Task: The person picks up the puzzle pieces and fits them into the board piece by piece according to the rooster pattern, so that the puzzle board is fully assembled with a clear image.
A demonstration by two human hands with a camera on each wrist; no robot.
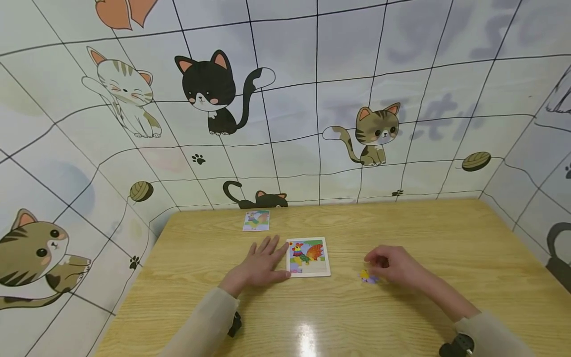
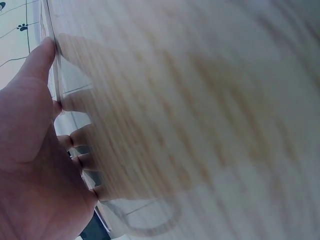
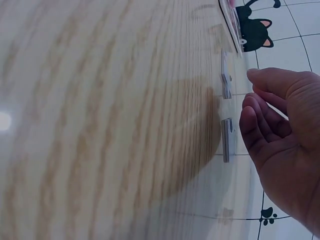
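Observation:
A white-framed jigsaw puzzle (image 1: pixel 308 257) with a colourful rooster picture lies on the table; its lower right part shows bare backing. My left hand (image 1: pixel 264 265) rests flat to its left, fingers spread, thumb and index finger touching the frame. To the right, my right hand (image 1: pixel 397 267) hovers just over some loose puzzle pieces (image 1: pixel 368 276), yellow and purple. In the right wrist view, two pieces stand out on the tabletop, a farther piece (image 3: pixel 226 75) and a nearer piece (image 3: pixel 228 140). The right fingers bend loosely above them, and nothing shows between thumb and fingertips.
A small picture card (image 1: pixel 256 221) with a similar rooster lies near the table's back edge. The wooden table (image 1: pixel 339 312) meets a wall (image 1: pixel 294 109) printed with cats and grid lines, and further walls rise at both sides.

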